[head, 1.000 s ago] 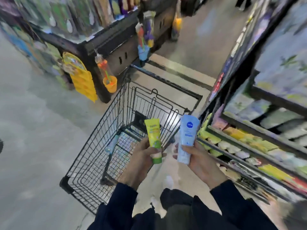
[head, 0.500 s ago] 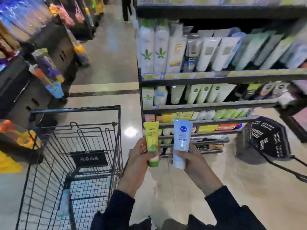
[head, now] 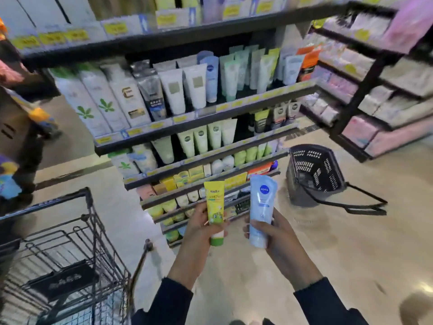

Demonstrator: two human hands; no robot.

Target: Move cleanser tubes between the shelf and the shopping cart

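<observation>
My left hand (head: 201,227) grips a yellow cleanser tube with a green cap (head: 214,207), held upright, cap down. Beside it my right hand (head: 273,232) grips a pale blue Nivea tube (head: 261,206), also upright with its cap down. Both tubes are raised in front of the lower tiers of the cleanser shelf (head: 210,117), which is stocked with several rows of white, green and blue tubes. The black wire shopping cart (head: 70,249) stands at the lower left, to the left of my hands.
A black plastic basket (head: 314,174) with a long handle lies on the beige floor right of the shelf. A second rack (head: 375,73) with pink and white packs stands at the right. Another display (head: 16,127) is at the far left.
The view has swung right from the cart to face the shelf. Both hands keep their tubes, now held before the shelf's lower tiers; the cart has shifted to the lower left.
</observation>
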